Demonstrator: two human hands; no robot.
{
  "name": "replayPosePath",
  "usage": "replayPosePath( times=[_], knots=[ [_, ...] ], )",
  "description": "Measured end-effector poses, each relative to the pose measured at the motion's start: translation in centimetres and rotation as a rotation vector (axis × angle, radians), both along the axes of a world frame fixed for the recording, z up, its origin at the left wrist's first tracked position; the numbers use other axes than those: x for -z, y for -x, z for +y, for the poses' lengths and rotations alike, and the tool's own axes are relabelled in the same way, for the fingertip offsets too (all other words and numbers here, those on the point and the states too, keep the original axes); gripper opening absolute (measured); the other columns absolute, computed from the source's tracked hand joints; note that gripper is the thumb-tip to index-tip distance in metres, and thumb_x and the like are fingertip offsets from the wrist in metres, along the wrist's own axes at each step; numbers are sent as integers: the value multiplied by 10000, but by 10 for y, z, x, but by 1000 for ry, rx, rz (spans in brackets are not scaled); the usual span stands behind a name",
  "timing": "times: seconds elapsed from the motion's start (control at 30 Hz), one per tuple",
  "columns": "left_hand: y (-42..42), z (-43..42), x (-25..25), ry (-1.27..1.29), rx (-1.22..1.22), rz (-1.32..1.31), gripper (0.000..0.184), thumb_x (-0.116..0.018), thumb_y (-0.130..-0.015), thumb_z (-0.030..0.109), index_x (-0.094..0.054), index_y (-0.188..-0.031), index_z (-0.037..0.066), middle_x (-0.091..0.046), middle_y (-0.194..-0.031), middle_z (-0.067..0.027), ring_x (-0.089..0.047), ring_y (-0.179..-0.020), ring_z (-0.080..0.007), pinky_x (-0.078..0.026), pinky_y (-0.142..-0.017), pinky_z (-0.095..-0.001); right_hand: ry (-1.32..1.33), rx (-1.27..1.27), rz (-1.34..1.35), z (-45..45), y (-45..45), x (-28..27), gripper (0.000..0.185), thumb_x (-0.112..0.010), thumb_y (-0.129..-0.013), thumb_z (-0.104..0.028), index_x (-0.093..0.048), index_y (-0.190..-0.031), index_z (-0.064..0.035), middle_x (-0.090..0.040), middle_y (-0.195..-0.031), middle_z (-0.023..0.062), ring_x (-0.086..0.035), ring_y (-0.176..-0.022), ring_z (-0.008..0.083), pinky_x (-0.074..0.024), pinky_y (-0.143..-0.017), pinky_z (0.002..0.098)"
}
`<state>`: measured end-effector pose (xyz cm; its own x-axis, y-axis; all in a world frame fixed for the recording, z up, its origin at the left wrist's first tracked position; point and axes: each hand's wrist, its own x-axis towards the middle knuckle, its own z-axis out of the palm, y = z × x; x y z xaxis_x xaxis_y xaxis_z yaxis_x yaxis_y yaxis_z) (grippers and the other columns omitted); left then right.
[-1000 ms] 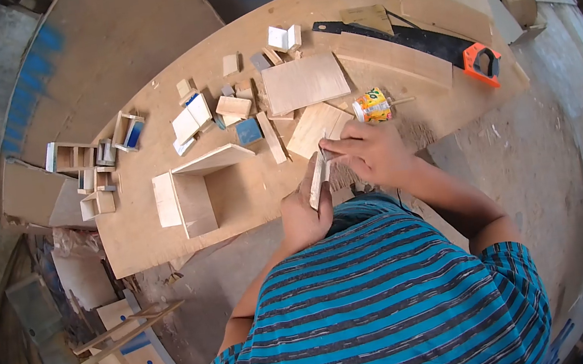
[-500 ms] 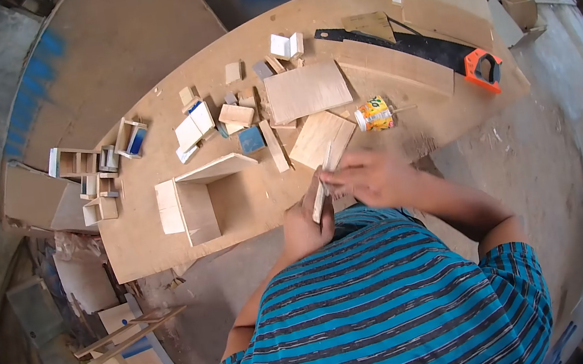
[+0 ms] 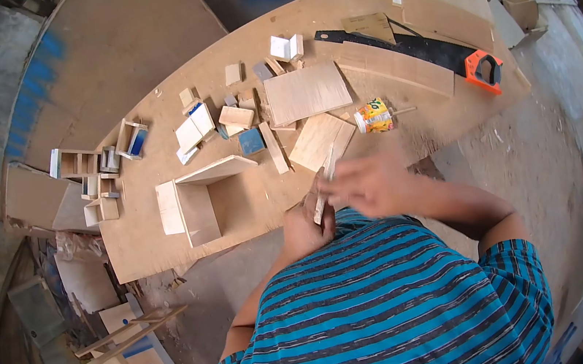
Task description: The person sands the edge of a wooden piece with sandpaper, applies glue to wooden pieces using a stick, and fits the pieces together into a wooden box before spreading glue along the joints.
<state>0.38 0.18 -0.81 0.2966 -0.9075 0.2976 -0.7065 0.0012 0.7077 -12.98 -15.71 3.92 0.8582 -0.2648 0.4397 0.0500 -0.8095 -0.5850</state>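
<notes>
A thin pale wood strip [image 3: 319, 208] stands on edge in my left hand [image 3: 303, 230], whose fingers are wrapped round it at the table's near edge. My right hand [image 3: 373, 184] is at the strip's right side, blurred by motion, its fingers bent toward the strip. Whether those fingers hold anything is too blurred to tell. Just beyond the hands lies a square light wood board [image 3: 321, 140]. To its right a yellow printed cup [image 3: 374, 116] lies on its side with a stick out of it.
On the wooden table [image 3: 146, 249] are an open wood box frame [image 3: 198, 210], a plywood panel [image 3: 308, 93], a blue block [image 3: 251, 141], several wood offcuts and an orange-handled saw [image 3: 482, 71]. Small wooden boxes [image 3: 75, 162] sit at the left edge.
My right hand has moved slightly down and nearer my body along the strip, and is more blurred. My left hand has stayed closed on the strip. The table view has shifted slightly.
</notes>
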Motion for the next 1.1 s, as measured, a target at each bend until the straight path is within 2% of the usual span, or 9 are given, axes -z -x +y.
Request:
replayPosePath(
  times=[0.07,0.1,0.2,0.4,0.43,0.53,0.57,0.73,1.1],
  knots=[
    [-1,2,5,13,10,-13,557,-573,-858,108,-469,-1403,72,-661,-796,-213,-662,-669,-383,-542,-618,-428,-105,-54,-79,7,0,5,209,-643,-870,-255,-729,-1034,-158,-574,-725,41,-599,-577,228,-477,-530,344],
    [3,1,-2,-75,-22,32,557,-573,-856,107,-470,-1401,68,-660,-793,-214,-661,-669,-384,-542,-619,-430,96,-46,-45,-6,-1,10,260,-657,-848,-158,-722,-1100,-153,-598,-769,63,-596,-627,239,-482,-537,345],
    [5,-1,-11,-185,-35,56,588,-582,-844,104,-450,-1416,69,-657,-791,-216,-661,-695,-391,-541,-641,-437,-76,174,98,-23,-5,16,250,-670,-837,-157,-729,-1079,-141,-606,-780,65,-608,-628,241,-489,-542,342],
    [2,3,-4,-130,8,36,621,-588,-842,88,-419,-1439,78,-655,-834,-218,-658,-753,-399,-536,-679,-436,-159,-62,99,17,3,-10,232,-682,-847,-212,-724,-1058,-127,-639,-851,56,-669,-716,229,-534,-583,330],
    [3,0,-17,-371,-83,215,616,-579,-859,93,-401,-1449,85,-665,-942,-235,-669,-839,-403,-543,-741,-420,-199,-21,209,4,8,-2,227,-671,-864,-213,-720,-1066,-123,-649,-877,60,-676,-736,227,-539,-593,327],
    [-2,1,-12,-75,-74,181,613,-568,-874,87,-382,-1458,86,-664,-1043,-251,-690,-886,-389,-550,-776,-385,-214,410,49,-50,29,45,233,-631,-900,-216,-700,-1106,-131,-677,-955,91,-677,-767,262,-536,-617,350],
    [1,2,-16,-90,-123,313,593,-547,-881,75,-375,-1448,57,-616,-1208,-255,-652,-1070,-361,-503,-907,-365,-203,561,57,-66,42,61,232,-617,-907,-209,-694,-1113,-135,-685,-965,102,-677,-781,278,-533,-628,361],
    [-14,-5,1,137,-79,366,504,-533,-859,27,-454,-1357,9,-502,-1358,-248,-503,-1265,-345,-371,-1061,-384,24,870,125,-112,94,102,196,-612,-896,-207,-638,-1070,-121,-687,-918,125,-662,-841,349,-514,-681,432],
    [-12,-14,-1,130,-241,382,400,-582,-842,7,-507,-1233,-26,-573,-1256,-216,-556,-1183,-262,-429,-993,-346,78,928,262,-114,111,102,220,-646,-865,-261,-627,-1032,-119,-679,-928,130,-655,-839,355,-506,-707,454]
  ],
)
